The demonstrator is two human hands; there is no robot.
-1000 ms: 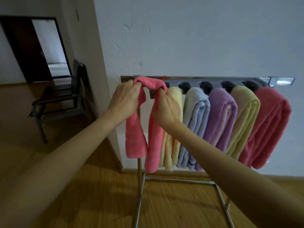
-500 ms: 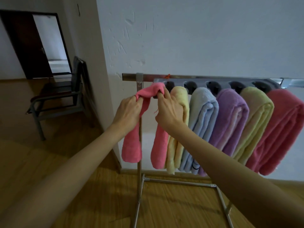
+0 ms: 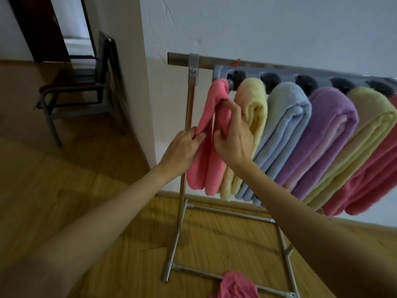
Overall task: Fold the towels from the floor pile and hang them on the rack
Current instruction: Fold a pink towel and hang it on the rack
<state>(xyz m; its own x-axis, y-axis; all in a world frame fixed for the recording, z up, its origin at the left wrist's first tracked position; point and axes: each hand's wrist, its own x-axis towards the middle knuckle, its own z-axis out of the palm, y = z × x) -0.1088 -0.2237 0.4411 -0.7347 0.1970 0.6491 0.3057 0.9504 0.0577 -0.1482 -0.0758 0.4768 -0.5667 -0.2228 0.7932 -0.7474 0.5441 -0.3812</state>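
Half a second ago both hands worked close under the bar, at the top of the pink towel; now they have come down to about its middle, and the view has tipped lower, so the rack's foot and a second pink towel on the floor have come into sight.

The pink towel [image 3: 211, 134] hangs over a peg at the left end of the rack [image 3: 191, 87], folded into a narrow strip whose two halves drop side by side to rounded ends. The left hand [image 3: 182, 147] pinches the left half between thumb and fingers, a closed grip on the cloth. The right hand [image 3: 234, 139] holds the right half, thumb curled in front and fingers spread behind it, touching the yellow towel [image 3: 251, 117] just beside.

Along the bar to the right hang a blue towel [image 3: 283, 130], a purple towel [image 3: 324, 136], a pale green towel [image 3: 356, 145] and a dark pink towel [image 3: 373, 186], all thick, fluffy and folded in rounded layers. The rack is shiny metal tube with a grey plastic peg strip. The floor towel [image 3: 234, 284] lies crumpled at the rack's near foot bar, on the wood-plank floor [image 3: 64, 190]. A dark metal-framed chair [image 3: 86, 87] stands by the wall corner.
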